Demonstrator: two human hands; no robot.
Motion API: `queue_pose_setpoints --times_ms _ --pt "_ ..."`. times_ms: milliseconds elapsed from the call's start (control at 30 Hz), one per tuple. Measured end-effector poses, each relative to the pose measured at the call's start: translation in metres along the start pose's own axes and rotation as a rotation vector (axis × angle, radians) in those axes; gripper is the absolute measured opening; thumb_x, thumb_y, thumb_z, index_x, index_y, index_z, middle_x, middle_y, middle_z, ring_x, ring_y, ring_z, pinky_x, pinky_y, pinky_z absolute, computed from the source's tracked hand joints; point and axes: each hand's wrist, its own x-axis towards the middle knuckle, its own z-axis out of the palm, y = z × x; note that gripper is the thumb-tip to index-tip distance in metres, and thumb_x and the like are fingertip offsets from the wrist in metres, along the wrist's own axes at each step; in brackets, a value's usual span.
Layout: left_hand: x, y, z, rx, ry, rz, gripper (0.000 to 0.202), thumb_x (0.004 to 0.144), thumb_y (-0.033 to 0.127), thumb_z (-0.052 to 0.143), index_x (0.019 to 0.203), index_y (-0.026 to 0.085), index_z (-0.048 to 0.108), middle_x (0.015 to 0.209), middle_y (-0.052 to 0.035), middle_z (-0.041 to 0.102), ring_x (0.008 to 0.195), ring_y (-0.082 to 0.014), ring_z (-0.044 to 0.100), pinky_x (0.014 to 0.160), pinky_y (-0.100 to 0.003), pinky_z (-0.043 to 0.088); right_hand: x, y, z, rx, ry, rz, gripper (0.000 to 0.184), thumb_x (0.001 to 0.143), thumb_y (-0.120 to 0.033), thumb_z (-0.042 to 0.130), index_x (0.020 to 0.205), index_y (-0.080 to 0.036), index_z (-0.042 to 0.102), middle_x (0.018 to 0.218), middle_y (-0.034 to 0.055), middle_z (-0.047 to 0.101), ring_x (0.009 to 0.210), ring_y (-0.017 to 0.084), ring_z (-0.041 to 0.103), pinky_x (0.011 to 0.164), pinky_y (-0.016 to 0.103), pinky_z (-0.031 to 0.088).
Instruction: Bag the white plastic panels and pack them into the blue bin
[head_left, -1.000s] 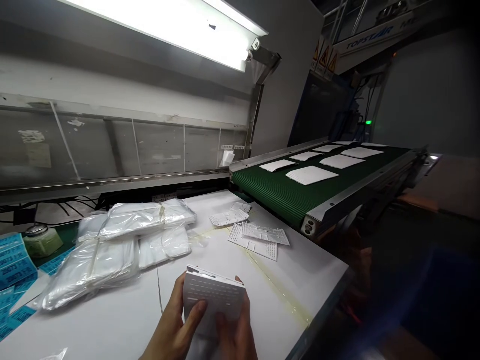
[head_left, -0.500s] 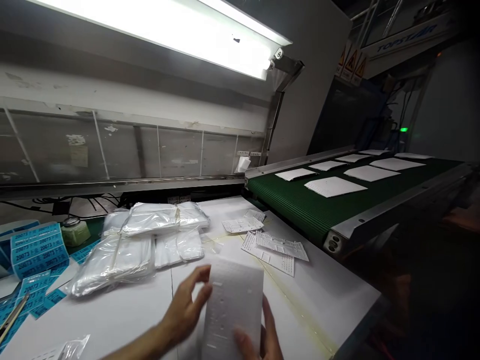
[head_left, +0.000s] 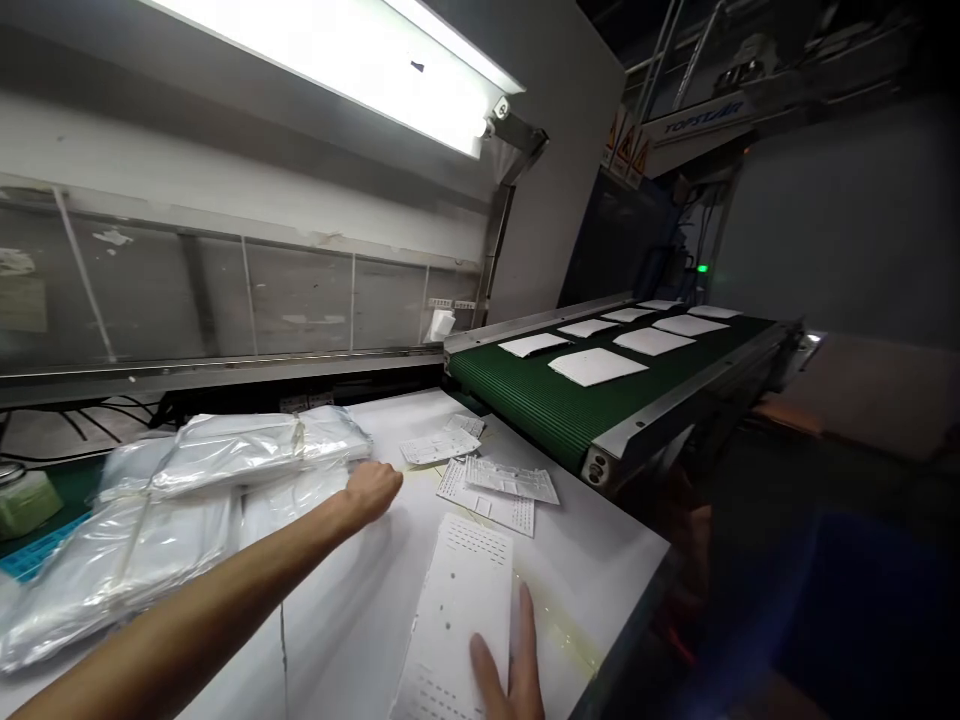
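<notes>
Perforated panel (head_left: 465,590): one, flat on table (head_left: 615,540), just before conveyor (head_left: 525,400) end.
Right hand (head_left: 506,670): fingers spread flat on panel.
Left hand (head_left: 373,490): curled shut beside bag bundles (head_left: 225,450).
Sheets (head_left: 596,366) on conveyor: eight.

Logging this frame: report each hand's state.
Left hand: curled at the clear plastic bags; grip unclear.
Right hand: open, flat on the white perforated plastic panel.

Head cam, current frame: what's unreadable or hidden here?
All in the head view:
left hand: its fingers curl away from the camera, so whether they grip the plastic bags is hidden.
right hand: lies on the white perforated sheet, with the palm cut off by the bottom edge.
warning signs: too small and dark to read.
green jar: cut off by the left edge.
</notes>
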Motion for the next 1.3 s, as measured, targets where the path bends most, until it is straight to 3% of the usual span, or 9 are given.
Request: queue_pose_setpoints --times_ms 133,333,500,667,867,967,1100,1200,1300 --pt "-0.056 -0.017 -0.015 -0.408 0.125 -0.164 0.025 0.088 0.033 0.048 0.085 0.015 0.064 0.079 -0.0039 0.068 0.073 -0.0179 0.065 0.067 -0.031 0.051 0.004 -0.001 -0.001 -0.086 -0.27 -0.006 0.054 0.077 -0.062 0.052 0.112 -0.022 0.063 0.126 0.0079 0.058 0.123 0.031 0.045 0.105 0.042 0.033" --pt "-0.148 -0.003 -0.012 -0.92 0.274 -0.351 0.026 0.078 0.04 0.057 0.073 0.016 0.063 0.072 -0.0041 0.067 0.07 -0.0176 0.062 0.067 -0.028 0.048 -0.004 -0.034 0.052 -0.339 -0.485 -0.158 0.031 0.08 -0.052 0.055 0.091 -0.027 0.069 0.099 0.0044 0.063 0.099 0.026 0.056 0.091 0.038 0.042" --pt "-0.18 0.024 -0.011 -1.446 0.278 -0.391 0.027 0.071 0.035 0.072 0.062 0.016 0.056 0.063 -0.0002 0.06 0.062 -0.0135 0.053 0.061 -0.025 0.042 -0.014 -0.064 0.09 -0.37 -0.685 -0.324 0.033 0.078 -0.056 0.058 0.096 -0.031 0.07 0.092 0.0034 0.061 0.089 0.023 0.058 0.082 0.035 0.045" --pt "-0.189 0.042 -0.011 -1.772 0.17 -0.369 0.031 0.074 0.032 0.072 0.06 0.016 0.049 0.065 -0.0011 0.059 0.065 -0.0142 0.055 0.067 -0.03 0.045 -0.022 -0.07 0.077 -0.38 -0.73 -0.427 0.022 0.08 -0.049 0.059 0.09 -0.034 0.072 0.088 0.0017 0.058 0.078 0.018 0.059 0.072 0.028 0.047" --pt "-0.198 0.046 -0.01 -1.909 0.268 -0.441 0.026 0.077 0.03 0.07 0.062 0.017 0.053 0.073 -0.0032 0.063 0.081 -0.0192 0.061 0.086 -0.039 0.047 -0.017 -0.063 0.052 -0.449 -0.568 -0.389 0.027 0.088 -0.038 0.048 0.084 -0.028 0.073 0.086 0.0034 0.057 0.076 0.017 0.059 0.067 0.026 0.046" --pt "-0.204 0.045 -0.013 -2.002 0.206 -0.36 0.014 0.076 0.03 0.068 0.077 0.019 0.059 0.074 -0.0005 0.062 0.081 -0.0191 0.061 0.092 -0.043 0.043 -0.011 -0.062 0.045 -0.52 -0.475 -0.309 0.028 0.088 -0.037 0.046 0.082 -0.027 0.071 0.083 0.0033 0.056 0.075 0.018 0.058 0.069 0.028 0.047" --pt "-0.197 0.041 -0.014 -1.572 0.098 -0.375 0.035 0.065 0.021 0.072 0.097 0.022 0.059 0.072 0.002 0.06 0.071 -0.0155 0.056 0.069 -0.028 0.043 -0.004 -0.074 0.038 -0.527 -0.486 -0.237 0.029 0.087 -0.042 0.048 0.083 -0.027 0.072 0.087 0.0038 0.06 0.083 0.02 0.059 0.077 0.032 0.048" --pt "-0.182 0.036 -0.012 -1.241 0.187 -0.393 0.023 0.07 0.034 0.069 0.084 0.017 0.061 0.06 0.0029 0.054 0.059 -0.0141 0.052 0.057 -0.026 0.038 0.003 -0.082 0.017 -0.443 -0.541 -0.188 0.032 0.082 -0.051 0.053 0.094 -0.028 0.072 0.103 0.0045 0.062 0.099 0.023 0.058 0.089 0.034 0.046" --pt "-0.164 0.034 -0.009 -1.244 0.267 -0.443 0.033 0.075 0.048 0.06 0.077 0.015 0.061 0.052 0.0035 0.05 0.058 -0.0195 0.06 0.062 -0.032 0.045 0.006 -0.075 -0.02 -0.275 -0.416 -0.109 0.038 0.074 -0.056 0.061 0.099 -0.028 0.07 0.117 0.0036 0.061 0.111 0.026 0.054 0.094 0.034 0.044"
